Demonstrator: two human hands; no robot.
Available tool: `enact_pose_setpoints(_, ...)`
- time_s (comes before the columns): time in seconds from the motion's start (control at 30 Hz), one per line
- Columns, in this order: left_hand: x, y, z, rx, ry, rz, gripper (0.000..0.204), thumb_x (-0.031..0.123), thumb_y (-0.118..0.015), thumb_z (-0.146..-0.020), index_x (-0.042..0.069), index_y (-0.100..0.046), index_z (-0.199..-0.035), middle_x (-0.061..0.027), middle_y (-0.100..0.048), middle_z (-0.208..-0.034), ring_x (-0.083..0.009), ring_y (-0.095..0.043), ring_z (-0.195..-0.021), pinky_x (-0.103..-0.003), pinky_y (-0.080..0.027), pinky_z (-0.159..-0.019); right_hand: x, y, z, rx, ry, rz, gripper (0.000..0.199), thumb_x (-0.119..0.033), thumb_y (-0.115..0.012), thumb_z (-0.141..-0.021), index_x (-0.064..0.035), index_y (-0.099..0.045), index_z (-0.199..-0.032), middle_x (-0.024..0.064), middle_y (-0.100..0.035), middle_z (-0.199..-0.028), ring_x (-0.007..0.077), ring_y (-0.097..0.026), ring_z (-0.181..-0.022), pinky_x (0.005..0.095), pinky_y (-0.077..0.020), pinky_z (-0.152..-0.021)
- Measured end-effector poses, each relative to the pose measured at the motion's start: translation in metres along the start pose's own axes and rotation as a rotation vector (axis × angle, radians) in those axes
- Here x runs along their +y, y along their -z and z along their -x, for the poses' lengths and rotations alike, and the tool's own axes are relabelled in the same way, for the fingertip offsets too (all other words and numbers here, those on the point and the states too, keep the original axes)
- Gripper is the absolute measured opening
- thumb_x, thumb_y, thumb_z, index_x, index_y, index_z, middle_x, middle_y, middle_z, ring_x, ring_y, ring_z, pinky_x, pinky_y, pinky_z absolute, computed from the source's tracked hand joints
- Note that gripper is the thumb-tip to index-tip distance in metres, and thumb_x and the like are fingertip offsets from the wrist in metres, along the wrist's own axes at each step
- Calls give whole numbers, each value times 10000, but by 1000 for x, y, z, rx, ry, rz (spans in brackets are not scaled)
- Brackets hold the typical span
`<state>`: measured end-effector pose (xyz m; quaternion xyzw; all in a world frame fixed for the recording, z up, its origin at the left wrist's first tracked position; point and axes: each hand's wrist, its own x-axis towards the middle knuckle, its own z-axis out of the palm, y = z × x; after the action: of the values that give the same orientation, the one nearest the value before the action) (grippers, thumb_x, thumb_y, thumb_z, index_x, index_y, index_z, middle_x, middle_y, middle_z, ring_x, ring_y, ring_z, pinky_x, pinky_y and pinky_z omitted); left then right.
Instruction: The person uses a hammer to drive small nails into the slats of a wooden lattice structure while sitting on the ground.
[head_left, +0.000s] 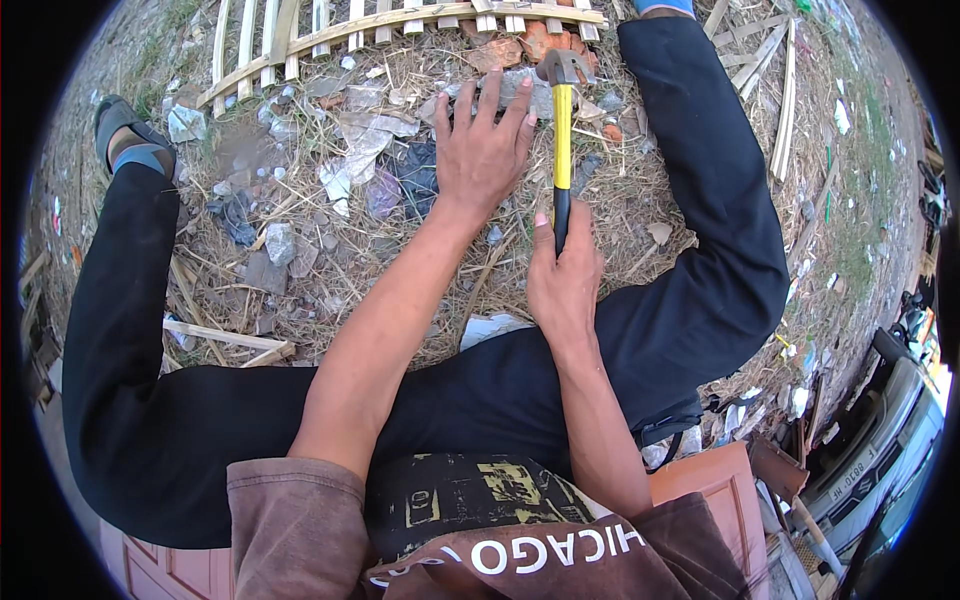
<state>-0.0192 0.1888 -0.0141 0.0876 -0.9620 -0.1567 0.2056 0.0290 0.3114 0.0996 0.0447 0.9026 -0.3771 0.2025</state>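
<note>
My right hand [565, 275] grips the black lower part of a claw hammer [562, 140] with a yellow and black handle. The hammer's steel head points away from me, beside a flat grey stone slab [540, 98] on the ground. My left hand [482, 150] lies palm down to the left of the hammer, fingers stretched and somewhat apart, with their tips over the slab. Whether a small piece lies under those fingertips cannot be made out. Just beyond the slab are orange brick pieces [548, 42] and a framework of pale wooden slats [380, 24].
My legs in black trousers [700, 150] spread either side of the work spot. Litter and plastic scraps [355, 160] cover the dry grass. Loose wooden strips [785, 100] lie far right, a short strip [230, 335] near left. Beneath me is a pinkish panel [715, 485]; a vehicle [870, 450] stands right.
</note>
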Motion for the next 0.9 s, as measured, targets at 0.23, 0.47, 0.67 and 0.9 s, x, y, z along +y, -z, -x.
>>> enact_pose_setpoints(0.23,-1,-2,1,-4,1,-9,398,319,-577,-987,194,-621,-1362,-133,-556,-1391,-335,-497,-1277,-565,-334,-1083,0,-1,1,-14,-28,-14,260,-134,-544,-1004,-27,-468,-1228,288,-620,-718,501,-632,-686,556,-432,-579)
enact_pose_setpoints(0.47,-2,-1,0,3,5,-27,388,313,-588,-978,204,-633,-1347,-124,-568,-1380,-334,-511,-1258,-563,-334,-1084,2,-4,0,-10,-17,30,270,-126,-542,-1003,-19,-449,-1233,281,-611,-699,505,-626,-683,554,-427,-582)
enact_pose_setpoints(0.67,1,-4,-1,17,9,-25,387,316,-596,-972,201,-639,-1339,-119,-564,-1389,-332,-519,-1245,-554,-339,-1083,0,0,1,39,11,-13,255,-117,-544,-997,-21,-456,-1216,302,-615,-725,518,-623,-710,572,-422,-593)
enact_pose_setpoints(0.9,2,-2,0,26,1,-31,378,314,-604,-967,184,-652,-1318,-111,-570,-1382,-321,-513,-1250,-540,-339,-1080,-2,1,3,86,47,-67,246,-123,-545,-996,-25,-460,-1205,301,-607,-697,519,-618,-688,576,-423,-579)
